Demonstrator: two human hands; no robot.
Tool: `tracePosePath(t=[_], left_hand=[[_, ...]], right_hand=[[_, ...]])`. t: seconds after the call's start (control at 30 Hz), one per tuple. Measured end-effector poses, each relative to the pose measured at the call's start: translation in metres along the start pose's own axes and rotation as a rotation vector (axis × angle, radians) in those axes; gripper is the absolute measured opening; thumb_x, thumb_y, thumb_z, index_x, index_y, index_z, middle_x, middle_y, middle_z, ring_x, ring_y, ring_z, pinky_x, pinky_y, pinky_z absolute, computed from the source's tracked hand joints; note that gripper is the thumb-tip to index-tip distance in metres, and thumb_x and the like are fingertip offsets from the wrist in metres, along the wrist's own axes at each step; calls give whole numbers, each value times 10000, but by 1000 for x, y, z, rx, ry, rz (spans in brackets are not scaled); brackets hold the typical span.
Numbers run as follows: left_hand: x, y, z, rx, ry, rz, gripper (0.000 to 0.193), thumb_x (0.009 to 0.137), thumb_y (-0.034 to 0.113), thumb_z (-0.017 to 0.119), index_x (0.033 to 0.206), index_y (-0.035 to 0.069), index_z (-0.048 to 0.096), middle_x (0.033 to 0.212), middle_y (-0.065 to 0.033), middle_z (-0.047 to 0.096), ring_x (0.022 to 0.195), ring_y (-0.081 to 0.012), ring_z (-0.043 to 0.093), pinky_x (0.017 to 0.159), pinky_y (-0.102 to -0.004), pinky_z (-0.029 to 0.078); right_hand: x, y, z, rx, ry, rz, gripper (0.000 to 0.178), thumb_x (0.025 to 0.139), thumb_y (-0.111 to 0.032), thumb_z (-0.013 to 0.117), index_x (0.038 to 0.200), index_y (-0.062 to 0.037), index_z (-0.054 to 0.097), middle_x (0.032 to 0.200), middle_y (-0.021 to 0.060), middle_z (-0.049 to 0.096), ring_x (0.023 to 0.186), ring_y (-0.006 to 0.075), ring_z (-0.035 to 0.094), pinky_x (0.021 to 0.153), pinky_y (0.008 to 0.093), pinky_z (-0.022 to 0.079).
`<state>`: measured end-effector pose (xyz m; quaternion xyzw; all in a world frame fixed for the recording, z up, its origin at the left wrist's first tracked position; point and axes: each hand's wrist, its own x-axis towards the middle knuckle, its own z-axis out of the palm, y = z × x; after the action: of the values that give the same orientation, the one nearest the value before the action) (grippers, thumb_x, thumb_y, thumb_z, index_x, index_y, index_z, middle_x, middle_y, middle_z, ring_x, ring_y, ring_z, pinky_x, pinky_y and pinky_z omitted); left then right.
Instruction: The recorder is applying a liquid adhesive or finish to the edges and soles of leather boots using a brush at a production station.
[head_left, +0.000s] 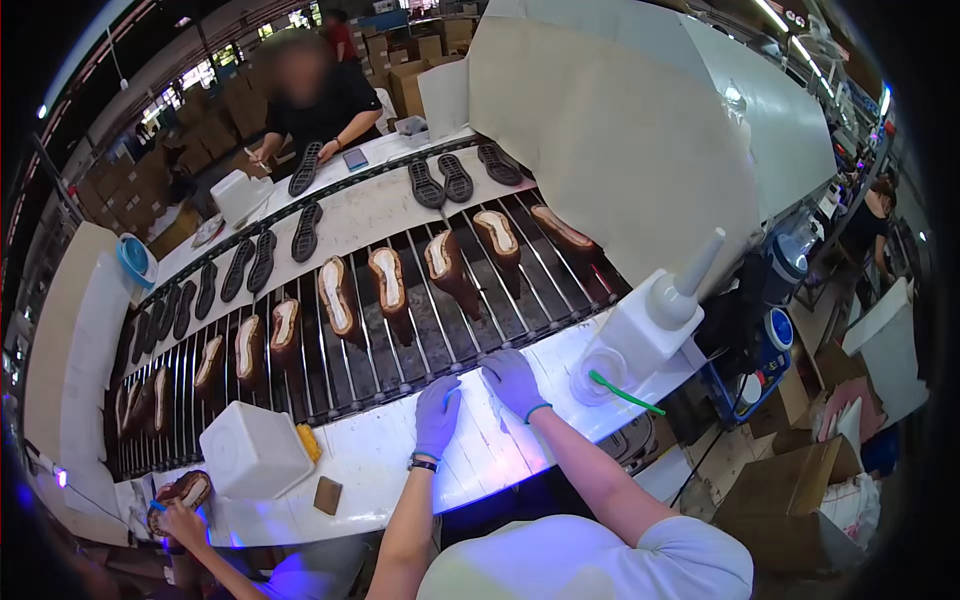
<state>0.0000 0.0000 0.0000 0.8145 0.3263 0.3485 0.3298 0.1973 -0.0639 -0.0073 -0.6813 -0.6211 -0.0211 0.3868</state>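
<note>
Flanking left hand [436,420] and right hand [515,385]: white container [252,450], white bottle [650,325].

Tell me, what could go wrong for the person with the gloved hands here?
The green stick pokes sideways out of the clear cup, so the right hand or forearm might catch it and tip the cup. The left hand and right hand are close to the metal rods; if those move, a glove could snag. The tall white bottle might topple if bumped.

1 head-worn fisheye looks down over the workbench [375,455].
</note>
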Motion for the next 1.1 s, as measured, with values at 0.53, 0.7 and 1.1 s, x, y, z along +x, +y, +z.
tracePosePath(t=[0.53, 0.7, 1.1], left_hand=[[0, 9, -1, 36, 13, 14, 239, 931, 202, 606, 1116, 71, 682, 1182, -123, 675, 1164, -318, 597, 1022, -425, 441], [0, 7, 3, 32, 24, 43, 245, 932, 200, 608, 1124, 67, 681, 1175, -127, 675, 1153, -323, 598, 1014, -428, 442], [-1, 7, 6, 34, 30, 34, 240, 926, 208, 615, 1121, 83, 677, 1180, -106, 671, 1166, -301, 592, 1031, -424, 424]], right_hand=[[3, 0, -6, -26, -5, -48, 214, 854, -162, 641, 1045, -79, 692, 948, 107, 653, 960, 318, 598, 932, 456, 447], [4, 1, -8, -1, -9, -46, 190, 863, -144, 639, 1027, -78, 708, 926, 103, 656, 960, 320, 599, 922, 454, 445], [3, 4, -9, -25, -35, -33, 222, 867, -156, 637, 1064, -83, 710, 996, 104, 669, 986, 324, 597, 935, 452, 442]])
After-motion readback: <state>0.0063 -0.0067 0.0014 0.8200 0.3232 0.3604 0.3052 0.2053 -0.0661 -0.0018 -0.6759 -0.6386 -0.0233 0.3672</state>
